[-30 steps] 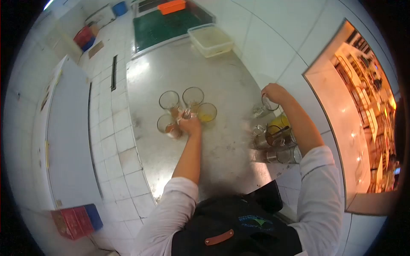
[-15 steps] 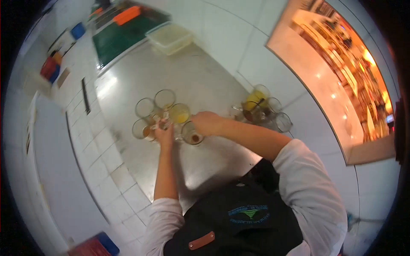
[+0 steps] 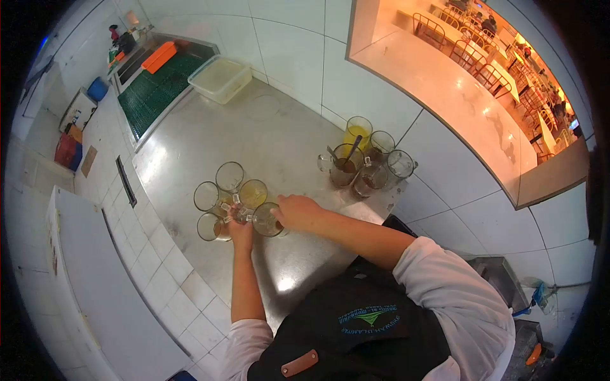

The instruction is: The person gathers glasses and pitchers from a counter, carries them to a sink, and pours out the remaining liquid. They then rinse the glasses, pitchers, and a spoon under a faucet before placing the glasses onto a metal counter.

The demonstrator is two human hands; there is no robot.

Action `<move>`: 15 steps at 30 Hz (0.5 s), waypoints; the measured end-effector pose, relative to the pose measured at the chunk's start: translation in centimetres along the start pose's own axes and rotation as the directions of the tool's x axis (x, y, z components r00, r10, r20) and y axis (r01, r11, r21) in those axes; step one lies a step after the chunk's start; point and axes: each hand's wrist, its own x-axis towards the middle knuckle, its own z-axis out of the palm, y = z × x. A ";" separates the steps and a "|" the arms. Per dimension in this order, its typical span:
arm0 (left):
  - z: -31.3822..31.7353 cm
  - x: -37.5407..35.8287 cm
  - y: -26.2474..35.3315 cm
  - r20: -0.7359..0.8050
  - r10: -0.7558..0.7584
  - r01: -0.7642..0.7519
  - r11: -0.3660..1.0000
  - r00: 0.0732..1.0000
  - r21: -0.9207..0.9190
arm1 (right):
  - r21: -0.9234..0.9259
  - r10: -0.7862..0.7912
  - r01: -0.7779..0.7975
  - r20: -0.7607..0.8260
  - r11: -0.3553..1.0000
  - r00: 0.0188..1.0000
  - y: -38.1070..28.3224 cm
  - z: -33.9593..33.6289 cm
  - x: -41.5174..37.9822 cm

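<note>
Several glass mugs stand in a ring on the steel table, their handles turned inward. My left hand [image 3: 240,230] is closed round the gathered handles at the middle of the ring. My right hand [image 3: 297,213] touches the right side of the nearest mug [image 3: 267,220], which has a little brown residue; its fingers are bent against the glass. Behind it is a mug with yellow liquid [image 3: 253,193]. An empty-looking mug [image 3: 229,176] is at the back, with two more mugs on the left.
On the steel table [image 3: 279,133], a second group of mugs [image 3: 346,171] with spoons stands by the wall. A plastic tub [image 3: 220,79] is at the back, beside a green mat [image 3: 155,92] and an orange basket [image 3: 159,57]. A serving window is at the right.
The camera view has shifted, and both mug groups appear at different places in it. The mug by my right hand now sits closer against my left hand, its handle turned toward the others.
</note>
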 end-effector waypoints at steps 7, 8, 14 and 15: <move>1.4 2.7 -5.8 -0.333 0.007 -0.079 0.976 0.943 -0.204 | -0.191 -0.036 -0.085 -0.556 0.978 0.830 7.2 -7.9 -6.7; 1.3 3.0 -6.4 -0.270 -0.057 -0.077 0.884 0.961 -0.461 | -0.244 0.004 -0.137 -0.476 0.960 0.879 8.2 -8.1 -6.3; 0.9 2.1 -5.6 -0.293 0.149 -0.245 0.913 0.944 -0.325 | -0.325 0.034 -0.143 -0.319 0.935 0.947 12.8 -5.6 -1.4; 1.1 1.2 -4.6 -0.314 0.224 -0.287 0.943 0.923 -0.170 | -0.334 -0.009 -0.106 -0.323 0.936 0.946 13.0 -4.9 -0.7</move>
